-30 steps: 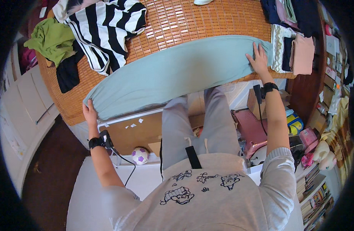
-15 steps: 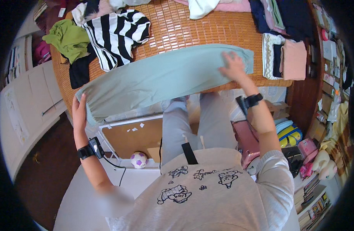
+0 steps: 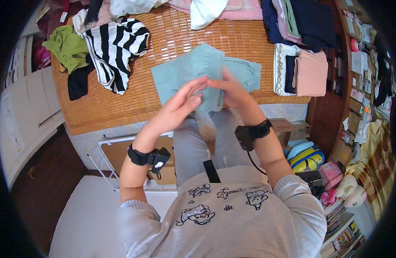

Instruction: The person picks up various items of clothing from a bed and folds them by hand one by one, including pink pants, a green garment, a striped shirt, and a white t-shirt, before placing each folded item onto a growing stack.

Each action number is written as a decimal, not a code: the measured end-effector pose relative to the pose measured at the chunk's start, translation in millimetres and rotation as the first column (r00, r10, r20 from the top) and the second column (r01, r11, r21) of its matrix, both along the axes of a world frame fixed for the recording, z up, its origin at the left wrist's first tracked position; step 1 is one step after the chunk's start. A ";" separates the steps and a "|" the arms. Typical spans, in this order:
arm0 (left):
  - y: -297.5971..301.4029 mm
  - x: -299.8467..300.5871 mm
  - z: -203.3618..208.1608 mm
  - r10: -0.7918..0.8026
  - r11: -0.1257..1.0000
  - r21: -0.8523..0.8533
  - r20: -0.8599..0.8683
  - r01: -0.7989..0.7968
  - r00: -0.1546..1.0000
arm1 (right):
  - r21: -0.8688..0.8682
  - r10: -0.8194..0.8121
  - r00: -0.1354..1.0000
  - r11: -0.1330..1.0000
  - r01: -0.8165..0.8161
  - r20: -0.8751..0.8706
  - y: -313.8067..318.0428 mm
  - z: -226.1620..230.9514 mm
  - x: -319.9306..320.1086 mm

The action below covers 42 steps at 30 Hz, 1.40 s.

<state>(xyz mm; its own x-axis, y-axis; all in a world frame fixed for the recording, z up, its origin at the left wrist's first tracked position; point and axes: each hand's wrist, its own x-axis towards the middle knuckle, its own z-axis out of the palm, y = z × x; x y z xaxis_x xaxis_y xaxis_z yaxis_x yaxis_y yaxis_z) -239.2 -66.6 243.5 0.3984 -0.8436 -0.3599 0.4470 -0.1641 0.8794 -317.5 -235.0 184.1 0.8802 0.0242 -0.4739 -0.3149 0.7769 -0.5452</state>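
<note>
Pale teal trousers [image 3: 165,79] with gathered elastic ends lie near the front edge of the mat-covered surface. Their wide gathered end is folded over toward the middle and stands slightly raised and blurred, while the other end stays flat at the right. My left hand [image 3: 183,103] rests against the folded part, its fingers stretched and its thumb apart. From the other side, my right hand [image 3: 234,90] grips the gathered edge, thumb in front and its fingers partly hidden behind the cloth. The two hands meet at the fingertips.
A striped black-and-white garment [image 3: 116,51], a green garment [image 3: 66,49] and a black cloth [image 3: 79,84] lie loose at the left. Folded clothes [image 3: 310,74] stand at the right, with darker ones [image 3: 312,23] behind. Below the front edge is a white-framed board [image 3: 114,157].
The trousers' left end has been folded over to the right, shortening the spread cloth. My left hand has come from the far left to meet my right hand, which moved inward.
</note>
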 end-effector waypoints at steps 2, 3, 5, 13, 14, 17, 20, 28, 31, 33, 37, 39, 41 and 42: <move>3.7 -14.3 -16.6 -0.040 0.999 -0.008 0.117 0.041 0.992 | -0.039 -0.020 0.998 0.999 0.017 -0.064 -21.2 3.7 -13.9; 8.2 -21.8 -26.8 -0.044 0.999 -0.003 0.110 0.044 0.993 | -0.076 -0.038 0.992 0.997 0.029 -0.119 -28.5 3.4 -19.6; 18.9 -38.2 -50.7 -0.179 0.952 0.302 0.694 -0.056 0.697 | -0.069 -0.065 0.989 0.996 0.056 -0.132 -38.5 -1.8 -28.0; 79.1 -99.0 -197.5 -0.486 0.697 0.646 0.744 -0.311 0.458 | -0.387 -0.168 0.968 0.918 0.085 -0.186 -97.8 -59.1 -69.1; 79.4 -99.7 -205.1 -0.458 0.704 0.615 0.776 -0.355 0.434 | -0.398 -0.197 0.955 0.912 0.095 -0.222 -112.0 -76.7 -76.0; 78.8 -93.0 -218.5 -0.547 0.640 0.687 0.722 -0.343 0.424 | -0.526 -0.247 0.917 0.849 0.049 -0.312 -145.7 -143.2 -104.5; 89.5 -83.9 -222.6 -0.535 0.677 0.671 0.731 -0.302 0.424 | -0.602 -0.263 0.889 0.798 -0.018 -0.375 -159.1 -171.2 -111.2; 106.3 -67.8 -220.7 -0.511 0.828 0.550 0.821 -0.111 0.257 | -0.742 -0.239 0.946 0.670 -0.002 -0.218 -154.9 -180.5 -114.8; 108.1 -61.5 -217.9 -0.470 0.861 0.496 0.860 -0.109 0.198 | -0.453 -0.314 0.902 0.877 0.158 -0.295 -151.7 -155.0 -113.6; 111.1 -58.2 -219.1 -0.477 0.862 0.497 0.862 -0.099 0.171 | -0.378 -0.283 0.924 0.909 0.174 -0.256 -153.9 -151.9 -115.9; 127.0 -57.6 -231.0 -0.582 0.809 0.588 0.802 -0.006 0.137 | -0.455 -0.175 0.900 0.890 -0.028 -0.398 -156.6 -172.2 -121.3; 127.6 -56.6 -232.4 -0.586 0.810 0.585 0.803 0.042 0.108 | -0.572 -0.231 0.902 0.820 -0.021 -0.364 -160.2 -189.0 -128.0; 127.3 -58.9 -230.7 -0.590 0.807 0.583 0.802 0.094 0.089 | -0.621 -0.215 0.908 0.782 -0.062 -0.360 -158.0 -192.1 -129.3; 127.0 -59.0 -230.1 -0.605 0.795 0.596 0.791 0.114 0.085 | -0.735 -0.243 0.919 0.674 -0.069 -0.310 -155.3 -193.8 -130.1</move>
